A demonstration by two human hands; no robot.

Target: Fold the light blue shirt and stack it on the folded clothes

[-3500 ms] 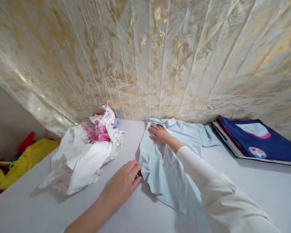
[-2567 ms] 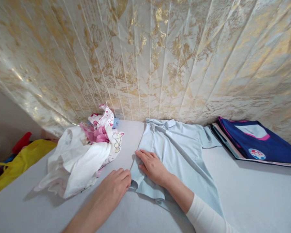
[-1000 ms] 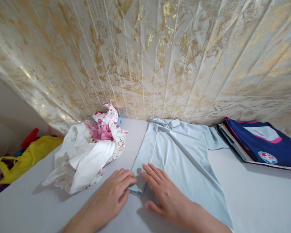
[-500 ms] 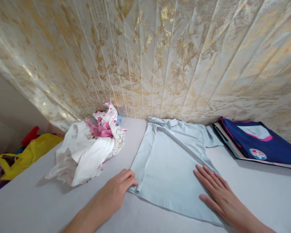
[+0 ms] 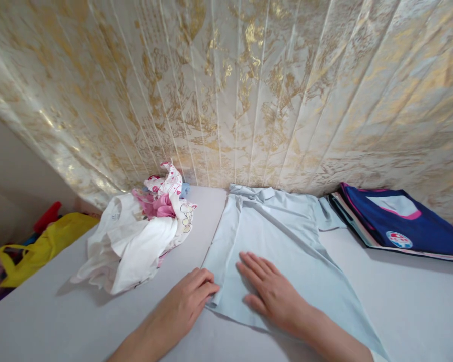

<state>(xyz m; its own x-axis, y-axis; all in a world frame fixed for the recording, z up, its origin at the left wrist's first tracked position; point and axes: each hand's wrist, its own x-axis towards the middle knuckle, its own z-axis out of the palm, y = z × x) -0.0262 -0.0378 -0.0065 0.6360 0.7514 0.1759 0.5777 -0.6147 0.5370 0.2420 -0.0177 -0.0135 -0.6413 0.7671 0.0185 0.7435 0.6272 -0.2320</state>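
A pale blue shirt (image 5: 279, 241) lies spread on the white surface, its left side turned over in a narrow lengthwise fold and a short sleeve sticking out at the upper right. My left hand (image 5: 191, 296) is at the lower left corner of this fold, fingers curled and pinching the cloth edge. Flat on the shirt's lower middle rests my right hand (image 5: 268, 289), fingers stretched out, holding nothing. Some of the shirt's lower hem is hidden under my right forearm.
A crumpled heap of white and pink clothes (image 5: 136, 241) lies to the left. At the right sits a folded stack topped by a navy garment (image 5: 434, 221) with pink trim. A gold-patterned curtain (image 5: 249, 100) hangs behind. Beyond the left edge is a yellow bag (image 5: 49, 246).
My right hand has slid left across the shirt, from its right side to near the fold. My left hand stays at the fold's corner, shifted slightly right.
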